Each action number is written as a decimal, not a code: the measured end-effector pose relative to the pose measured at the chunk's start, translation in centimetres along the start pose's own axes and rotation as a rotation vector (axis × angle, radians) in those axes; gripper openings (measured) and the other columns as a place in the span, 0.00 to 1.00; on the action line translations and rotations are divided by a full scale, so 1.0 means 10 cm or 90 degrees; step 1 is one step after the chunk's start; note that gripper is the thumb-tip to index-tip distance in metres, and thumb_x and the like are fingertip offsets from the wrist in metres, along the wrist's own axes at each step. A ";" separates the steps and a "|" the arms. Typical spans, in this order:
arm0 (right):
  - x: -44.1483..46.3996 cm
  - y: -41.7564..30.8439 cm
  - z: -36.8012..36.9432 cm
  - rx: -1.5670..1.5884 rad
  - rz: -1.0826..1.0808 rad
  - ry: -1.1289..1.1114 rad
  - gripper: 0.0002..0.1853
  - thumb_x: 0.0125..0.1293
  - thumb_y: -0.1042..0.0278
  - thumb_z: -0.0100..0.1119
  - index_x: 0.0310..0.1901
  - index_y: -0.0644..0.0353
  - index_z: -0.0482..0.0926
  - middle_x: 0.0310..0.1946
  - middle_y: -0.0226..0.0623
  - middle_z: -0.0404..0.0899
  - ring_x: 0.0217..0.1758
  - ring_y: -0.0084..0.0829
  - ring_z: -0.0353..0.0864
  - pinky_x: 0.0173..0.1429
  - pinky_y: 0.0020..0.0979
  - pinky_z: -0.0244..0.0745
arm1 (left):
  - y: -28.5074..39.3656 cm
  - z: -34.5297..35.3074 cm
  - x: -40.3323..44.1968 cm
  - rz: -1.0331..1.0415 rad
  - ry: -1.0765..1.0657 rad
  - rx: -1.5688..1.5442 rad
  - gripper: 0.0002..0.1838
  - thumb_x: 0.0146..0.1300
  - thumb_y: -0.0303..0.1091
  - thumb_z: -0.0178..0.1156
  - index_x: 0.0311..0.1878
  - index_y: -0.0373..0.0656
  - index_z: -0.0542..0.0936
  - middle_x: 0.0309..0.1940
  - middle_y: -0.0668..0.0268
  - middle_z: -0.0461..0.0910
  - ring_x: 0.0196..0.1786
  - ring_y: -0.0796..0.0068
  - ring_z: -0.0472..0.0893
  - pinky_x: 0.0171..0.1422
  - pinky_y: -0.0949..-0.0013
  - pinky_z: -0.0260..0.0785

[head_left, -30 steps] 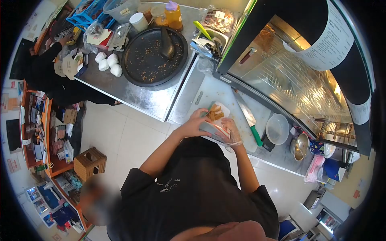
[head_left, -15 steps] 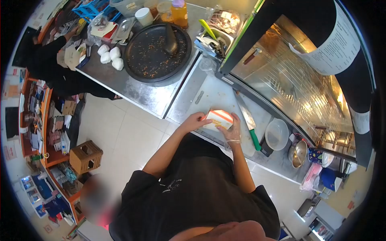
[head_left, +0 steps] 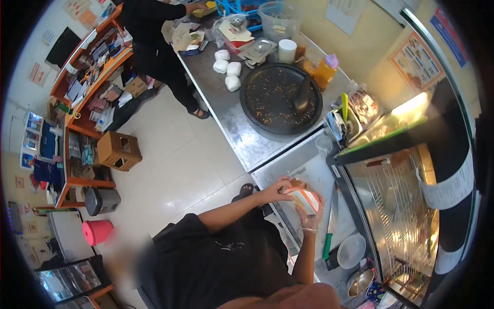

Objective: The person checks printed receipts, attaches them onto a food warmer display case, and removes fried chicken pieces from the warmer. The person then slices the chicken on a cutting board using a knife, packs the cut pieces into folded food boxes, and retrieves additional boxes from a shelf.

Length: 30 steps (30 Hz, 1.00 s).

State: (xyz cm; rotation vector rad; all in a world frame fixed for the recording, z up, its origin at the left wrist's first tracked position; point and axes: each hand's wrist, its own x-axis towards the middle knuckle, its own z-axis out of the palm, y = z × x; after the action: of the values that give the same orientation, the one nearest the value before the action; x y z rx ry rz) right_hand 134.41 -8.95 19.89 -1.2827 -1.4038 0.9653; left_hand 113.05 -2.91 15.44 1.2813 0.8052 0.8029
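Observation:
A small white paper food box with orange edges is between my two hands, above the counter's near edge. Something brown shows at its far end, too small to name. My left hand grips the box's left side, fingers bent round it. My right hand, in a clear plastic glove, is closed round the right side. Beneath and beyond the box lies a white cutting board. A knife with a green handle rests right of my right hand.
A big round black pan with a dark scoop stands on the left counter, beside several white wrapped bundles. A glass warming cabinet borders the board on the right. A clear plastic tub sits near the knife. Another person stands at the far counter.
My view has swung left, so the counter and cabinet sit further right. Both hands still hold the box, now tilted differently, with its brown end showing.

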 end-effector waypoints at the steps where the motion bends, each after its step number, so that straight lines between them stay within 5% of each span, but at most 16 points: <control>1: 0.12 -0.03 0.11 0.008 -0.016 -0.022 0.47 0.49 0.63 0.78 0.69 0.60 0.62 0.64 0.47 0.68 0.70 0.43 0.65 0.67 0.42 0.70 | -0.01 -0.13 -0.05 0.001 0.047 -0.019 0.23 0.55 0.38 0.75 0.50 0.46 0.76 0.60 0.60 0.66 0.72 0.63 0.59 0.73 0.62 0.55; 6: 0.76 -0.28 0.65 0.027 -0.058 -0.117 0.51 0.51 0.50 0.77 0.74 0.53 0.58 0.75 0.46 0.52 0.76 0.45 0.57 0.67 0.48 0.68 | 0.19 -1.03 -0.23 0.025 0.268 -0.256 0.18 0.63 0.30 0.67 0.55 0.43 0.74 0.60 0.65 0.69 0.65 0.74 0.68 0.69 0.68 0.61; 10: 1.09 -0.28 0.91 0.004 -0.020 -0.134 0.50 0.55 0.49 0.74 0.75 0.55 0.56 0.75 0.46 0.52 0.76 0.46 0.57 0.68 0.47 0.68 | 0.28 -2.21 -0.23 0.047 0.501 -0.268 0.17 0.69 0.35 0.62 0.58 0.44 0.73 0.51 0.67 0.79 0.53 0.74 0.79 0.59 0.68 0.73; 14: 1.17 -0.22 1.11 0.003 0.075 -0.135 0.49 0.59 0.45 0.70 0.75 0.58 0.55 0.75 0.46 0.53 0.75 0.47 0.60 0.68 0.47 0.68 | 0.57 -3.53 -0.04 0.123 0.670 -0.300 0.14 0.70 0.40 0.62 0.52 0.45 0.73 0.50 0.67 0.79 0.51 0.75 0.80 0.53 0.66 0.77; 16: 1.18 -0.22 1.20 0.015 0.141 -0.134 0.51 0.59 0.40 0.68 0.75 0.58 0.54 0.75 0.44 0.54 0.74 0.47 0.61 0.68 0.46 0.68 | 0.39 -4.27 0.10 0.146 0.670 -0.253 0.22 0.69 0.46 0.62 0.60 0.47 0.70 0.56 0.65 0.77 0.57 0.71 0.79 0.58 0.59 0.75; 18: 1.19 -0.19 1.32 0.011 0.203 -0.126 0.56 0.55 0.32 0.68 0.76 0.57 0.52 0.75 0.42 0.54 0.73 0.48 0.62 0.67 0.45 0.68 | 0.24 -4.93 0.37 0.190 0.744 -0.169 0.12 0.69 0.43 0.63 0.42 0.46 0.74 0.39 0.70 0.76 0.39 0.81 0.76 0.38 0.72 0.73; 22: 1.19 -0.25 1.44 -0.011 0.222 -0.093 0.46 0.63 0.45 0.65 0.75 0.58 0.53 0.74 0.45 0.57 0.72 0.47 0.64 0.66 0.45 0.70 | 0.16 -5.79 0.88 0.144 0.813 -0.109 0.14 0.69 0.47 0.63 0.41 0.46 0.75 0.34 0.73 0.73 0.32 0.84 0.69 0.33 0.75 0.62; 23: 1.18 -0.33 1.45 -0.017 0.223 -0.093 0.44 0.64 0.46 0.64 0.75 0.58 0.55 0.72 0.45 0.59 0.71 0.46 0.66 0.66 0.44 0.70 | 0.02 -6.03 1.06 0.197 0.830 -0.056 0.16 0.70 0.47 0.60 0.42 0.43 0.76 0.33 0.72 0.72 0.32 0.81 0.68 0.35 0.71 0.64; 26: 1.17 -0.57 1.51 -0.053 0.222 -0.027 0.37 0.67 0.51 0.61 0.71 0.59 0.61 0.67 0.45 0.66 0.66 0.42 0.70 0.63 0.41 0.72 | 0.40 -6.25 1.29 0.071 0.690 0.214 0.21 0.72 0.41 0.52 0.57 0.33 0.76 0.61 0.52 0.75 0.60 0.61 0.75 0.65 0.60 0.66; 27: 1.20 -0.66 1.45 -0.083 0.219 -0.025 0.33 0.68 0.52 0.60 0.69 0.60 0.64 0.64 0.45 0.68 0.64 0.41 0.72 0.62 0.40 0.73 | 0.12 -6.54 1.42 0.083 0.668 0.370 0.25 0.72 0.41 0.53 0.65 0.33 0.70 0.65 0.52 0.71 0.66 0.59 0.71 0.72 0.56 0.58; 28: 1.15 -0.76 1.39 -0.109 0.229 -0.035 0.30 0.69 0.54 0.58 0.67 0.61 0.67 0.62 0.45 0.70 0.62 0.39 0.73 0.61 0.39 0.74 | 0.42 -6.23 1.63 0.308 0.559 -0.195 0.29 0.72 0.42 0.53 0.70 0.34 0.63 0.65 0.52 0.69 0.67 0.57 0.68 0.74 0.55 0.56; 29: 1.02 -0.78 1.35 -0.136 0.209 0.027 0.26 0.70 0.56 0.57 0.64 0.61 0.70 0.59 0.45 0.72 0.60 0.39 0.74 0.60 0.38 0.74 | -0.06 -6.76 1.77 0.201 0.662 -0.034 0.33 0.71 0.42 0.54 0.72 0.35 0.59 0.68 0.53 0.65 0.69 0.56 0.64 0.76 0.55 0.53; 30: 0.91 -0.74 1.31 -0.162 0.189 0.069 0.23 0.70 0.57 0.56 0.61 0.61 0.72 0.56 0.45 0.74 0.58 0.38 0.75 0.60 0.38 0.74 | 0.17 -6.49 1.75 0.164 0.733 0.049 0.35 0.70 0.43 0.56 0.72 0.35 0.56 0.72 0.51 0.58 0.72 0.57 0.60 0.77 0.55 0.50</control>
State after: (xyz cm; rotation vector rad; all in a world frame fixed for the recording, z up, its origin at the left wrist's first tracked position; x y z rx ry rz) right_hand 120.24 -0.21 25.44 -1.7451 -1.3049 0.9162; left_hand 65.48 44.12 8.87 0.9180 1.5880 1.7830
